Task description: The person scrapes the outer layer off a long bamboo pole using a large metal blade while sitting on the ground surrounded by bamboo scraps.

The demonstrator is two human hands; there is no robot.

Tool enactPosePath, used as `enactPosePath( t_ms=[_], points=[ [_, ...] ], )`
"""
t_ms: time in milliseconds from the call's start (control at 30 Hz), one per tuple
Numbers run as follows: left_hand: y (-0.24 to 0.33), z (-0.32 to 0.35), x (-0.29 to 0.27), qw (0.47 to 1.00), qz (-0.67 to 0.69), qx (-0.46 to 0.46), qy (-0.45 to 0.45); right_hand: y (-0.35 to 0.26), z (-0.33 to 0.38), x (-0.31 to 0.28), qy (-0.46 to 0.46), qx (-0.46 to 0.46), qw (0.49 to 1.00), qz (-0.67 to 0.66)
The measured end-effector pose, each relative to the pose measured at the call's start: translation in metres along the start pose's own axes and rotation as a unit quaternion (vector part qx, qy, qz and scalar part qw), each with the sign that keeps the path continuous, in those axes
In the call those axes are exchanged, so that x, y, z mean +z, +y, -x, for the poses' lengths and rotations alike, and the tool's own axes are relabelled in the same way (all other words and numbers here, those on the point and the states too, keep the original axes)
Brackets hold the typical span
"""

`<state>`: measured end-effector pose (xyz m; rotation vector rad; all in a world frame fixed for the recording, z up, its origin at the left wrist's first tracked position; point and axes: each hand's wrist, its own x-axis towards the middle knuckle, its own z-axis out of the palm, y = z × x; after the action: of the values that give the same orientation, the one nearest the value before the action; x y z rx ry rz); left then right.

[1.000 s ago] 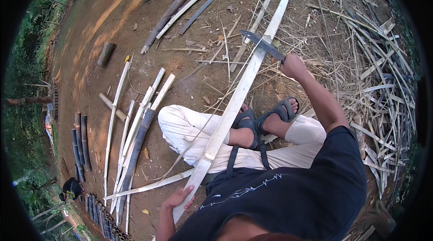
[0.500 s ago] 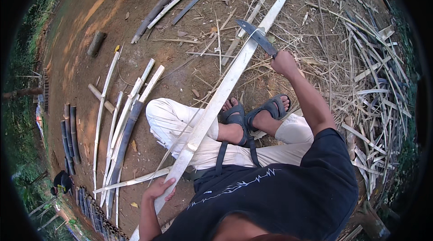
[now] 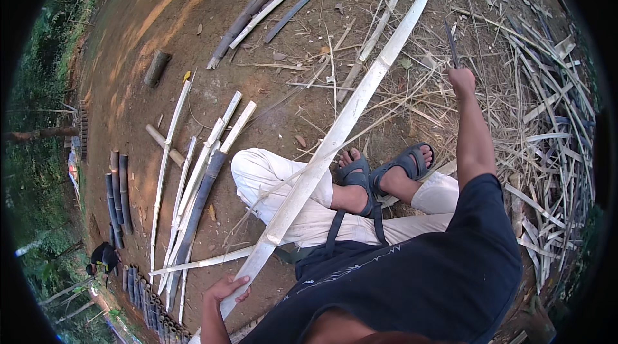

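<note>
I sit on bare earth with my legs crossed, in pale trousers and grey sandals. A long pale split bamboo slat (image 3: 347, 122) lies diagonally over my left knee, from the lower left to the upper right. My left hand (image 3: 224, 290) holds its near end. My right hand (image 3: 462, 80) is raised to the right of the slat, shut on the handle of a long dark knife (image 3: 450, 41) whose blade points up and away. The blade is clear of the slat.
Several split bamboo strips (image 3: 193, 176) lie on the ground to my left. Dark bamboo poles (image 3: 257, 6) lie at the top, a short log (image 3: 156, 68) at upper left. A heap of thin shavings and offcuts (image 3: 547, 125) covers the right side. Cut tube sections (image 3: 118, 193) line the left.
My right hand has lifted the knife off the slat and swung it out to the right, with the blade now upright. My left hand stays on the slat's near end.
</note>
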<state>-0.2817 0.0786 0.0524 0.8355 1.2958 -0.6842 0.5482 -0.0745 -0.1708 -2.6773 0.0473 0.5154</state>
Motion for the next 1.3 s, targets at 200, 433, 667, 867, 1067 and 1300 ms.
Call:
enactPosePath(
  t_ms=[200,433,667,867,1067,1300],
  points=[
    [0.057,-0.057,0.031,0.999,-0.026,0.025,-0.018,0.073,0.084,0.012,-0.012,-0.132,0.991,-0.032],
    [0.058,-0.073,0.044,0.993,-0.078,0.059,0.071,0.031,0.205,0.038,-0.277,0.069,0.803,-0.523],
    [0.029,-0.107,0.049,0.988,-0.076,0.088,0.103,0.065,0.304,0.037,-0.470,0.004,0.607,-0.641],
    [0.056,-0.103,0.046,0.996,-0.070,0.060,0.014,0.093,0.355,0.014,-0.578,-0.018,0.610,-0.542],
    [0.084,-0.098,0.060,0.995,-0.052,0.082,-0.021,0.062,0.361,-0.002,-0.696,-0.067,0.607,-0.377],
    [0.101,-0.099,0.067,0.992,-0.053,0.102,-0.044,0.029,0.400,-0.026,-0.679,-0.131,0.672,-0.264]
  ],
)
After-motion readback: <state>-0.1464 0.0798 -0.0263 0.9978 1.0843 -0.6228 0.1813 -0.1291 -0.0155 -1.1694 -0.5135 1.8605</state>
